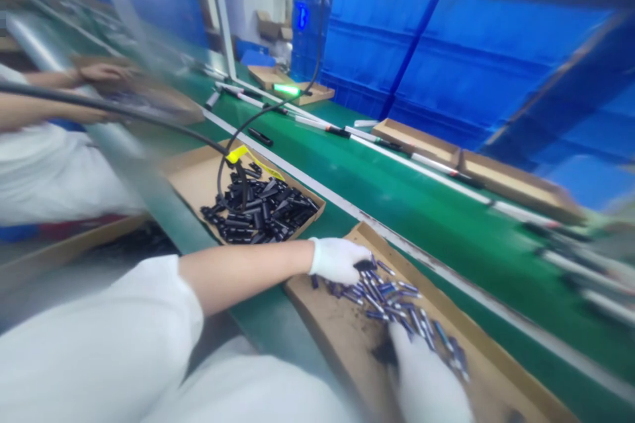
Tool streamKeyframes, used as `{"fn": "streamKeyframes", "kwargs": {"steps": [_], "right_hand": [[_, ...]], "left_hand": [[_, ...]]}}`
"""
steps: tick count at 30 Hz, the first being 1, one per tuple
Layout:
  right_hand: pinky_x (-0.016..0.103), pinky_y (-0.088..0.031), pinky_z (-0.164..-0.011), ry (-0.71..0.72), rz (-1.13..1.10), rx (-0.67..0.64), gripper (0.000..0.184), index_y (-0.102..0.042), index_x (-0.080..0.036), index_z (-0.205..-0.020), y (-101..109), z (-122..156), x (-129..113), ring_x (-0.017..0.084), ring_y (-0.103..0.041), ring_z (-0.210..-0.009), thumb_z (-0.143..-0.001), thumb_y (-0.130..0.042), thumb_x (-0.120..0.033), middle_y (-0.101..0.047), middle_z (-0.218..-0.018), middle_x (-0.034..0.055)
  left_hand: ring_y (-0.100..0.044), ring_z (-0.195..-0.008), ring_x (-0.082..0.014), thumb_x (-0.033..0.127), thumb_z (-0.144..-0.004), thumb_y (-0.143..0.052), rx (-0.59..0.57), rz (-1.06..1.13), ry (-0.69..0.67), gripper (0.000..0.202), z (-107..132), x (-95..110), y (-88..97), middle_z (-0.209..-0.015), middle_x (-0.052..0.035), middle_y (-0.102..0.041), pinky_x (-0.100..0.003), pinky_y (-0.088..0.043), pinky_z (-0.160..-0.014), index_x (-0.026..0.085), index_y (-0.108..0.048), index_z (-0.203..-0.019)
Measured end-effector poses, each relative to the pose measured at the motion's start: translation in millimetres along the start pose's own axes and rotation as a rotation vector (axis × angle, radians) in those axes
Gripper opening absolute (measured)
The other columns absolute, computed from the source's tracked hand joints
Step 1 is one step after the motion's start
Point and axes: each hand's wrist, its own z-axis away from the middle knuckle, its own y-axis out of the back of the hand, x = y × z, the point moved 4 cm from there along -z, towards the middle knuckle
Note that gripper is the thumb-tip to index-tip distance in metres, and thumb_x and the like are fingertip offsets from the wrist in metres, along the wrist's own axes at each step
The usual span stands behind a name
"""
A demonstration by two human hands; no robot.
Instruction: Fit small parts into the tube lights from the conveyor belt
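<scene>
Small slim cylindrical parts, purple-blue with silvery ends point(380, 294), lie loosely heaped in a long shallow cardboard tray point(337, 337). My left hand point(340, 261), in a white glove, reaches over the heap's far end. Its fingers are bent down and closed at the parts, with a dark patch at the tips; what they hold is too blurred to name. At the near side of the heap is my right hand point(429, 373), also white-gloved, with a dark area by its thumb. Motion smear hides how its fingers are set.
Another cardboard tray point(191, 175) holds many black parts point(262, 208), with a cable and yellow tag hanging over it. Marker-like pens point(421, 162) line the green belt point(317, 152) behind a pale rail. At left, a co-worker's hands point(104, 73) work over a box. Blue crates point(446, 59) stand behind.
</scene>
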Motion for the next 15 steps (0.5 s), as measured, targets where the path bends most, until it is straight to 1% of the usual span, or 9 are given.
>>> {"fn": "streamKeyframes", "kwargs": {"steps": [2, 3, 6, 8, 10, 12, 13, 15], "right_hand": [[0.04, -0.05, -0.083, -0.002, -0.042, -0.006, 0.034, -0.054, -0.019, -0.111, -0.4, -1.1, 6.5, 0.018, -0.056, -0.097, -0.085, -0.053, -0.042, -0.057, -0.113, 0.0073], [0.04, -0.049, -0.084, 0.0, -0.064, -0.007, 0.033, -0.055, -0.019, -0.11, -0.4, -2.5, 10.9, 0.018, -0.057, -0.097, -0.085, -0.053, -0.04, -0.057, -0.113, 0.0073], [0.037, -0.047, -0.085, -0.006, -0.123, -0.001, 0.025, -0.055, -0.024, -0.108, 1.4, -8.7, 26.8, 0.019, -0.06, -0.095, -0.084, -0.051, -0.029, -0.061, -0.112, 0.0062], [0.033, -0.047, -0.08, -0.027, -0.211, 0.001, 0.028, -0.053, -0.028, -0.109, 5.5, -14.3, 35.1, 0.02, -0.063, -0.088, -0.083, -0.044, -0.026, -0.066, -0.102, 0.0039], [0.03, -0.047, -0.068, -0.082, -0.427, -0.03, 0.029, -0.05, -0.03, -0.11, 12.3, -22.4, 36.8, 0.019, -0.064, -0.073, -0.083, -0.038, -0.031, -0.067, -0.085, 0.0007], [0.027, -0.045, -0.063, -0.118, -0.741, -0.043, 0.026, -0.048, -0.029, -0.105, 25.0, -35.7, 26.3, 0.017, -0.061, -0.066, -0.081, -0.041, -0.037, -0.064, -0.077, -0.0021], [0.026, -0.044, -0.064, -0.114, -0.904, -0.029, 0.025, -0.048, -0.029, -0.102, 33.9, -44.8, 15.9, 0.016, -0.06, -0.067, -0.079, -0.045, -0.039, -0.063, -0.078, -0.0028], [0.025, -0.042, -0.07, -0.035, -1.158, 0.026, 0.025, -0.047, -0.027, -0.096, 55.7, -67.0, -15.2, 0.014, -0.056, -0.071, -0.075, -0.053, -0.039, -0.059, -0.081, -0.0034]], "left_hand": [[-0.062, -0.089, -0.0159, 0.025, -0.071, -0.057, 0.026, 0.125, 0.073, 0.044, 6.4, -10.8, 11.9, -0.103, -0.0017, -0.065, -0.023, -0.048, -0.078, 0.021, -0.056, -0.114], [-0.062, -0.085, -0.0154, 0.026, -0.07, -0.058, 0.035, 0.182, 0.108, 0.047, 9.7, -15.4, 16.0, -0.101, -0.001, -0.065, -0.023, -0.049, -0.076, 0.021, -0.055, -0.117], [-0.061, -0.075, -0.0144, 0.028, -0.069, -0.059, 0.096, 0.334, 0.153, 0.049, 18.4, -23.7, 24.2, -0.091, 0.001, -0.065, -0.023, -0.049, -0.069, 0.02, -0.054, -0.117], [-0.06, -0.075, -0.0141, 0.027, -0.068, -0.06, 0.181, 0.414, 0.162, 0.045, 24.7, -27.2, 28.6, -0.088, 0.0012, -0.064, -0.023, -0.048, -0.069, 0.019, -0.056, -0.112], [-0.059, -0.072, -0.0132, 0.024, -0.067, -0.06, 0.259, 0.506, 0.18, 0.039, 33.3, -32.3, 31.2, -0.083, 0.0012, -0.062, -0.023, -0.048, -0.067, 0.018, -0.057, -0.106], [-0.058, -0.064, -0.0119, 0.022, -0.069, -0.057, 0.318, 0.647, 0.198, 0.034, 44.7, -40.9, 32.2, -0.074, 0.0016, -0.06, -0.023, -0.048, -0.061, 0.016, -0.056, -0.103], [-0.058, -0.061, -0.0117, 0.022, -0.07, -0.056, 0.356, 0.713, 0.205, 0.034, 51.6, -46.8, 33.3, -0.071, 0.0017, -0.059, -0.024, -0.048, -0.06, 0.015, -0.054, -0.103], [-0.058, -0.06, -0.0125, 0.024, -0.072, -0.054, 0.47, 0.791, 0.237, 0.037, 68.1, -62.9, 38.1, -0.067, 0.0015, -0.059, -0.025, -0.049, -0.059, 0.014, -0.052, -0.107]]}}
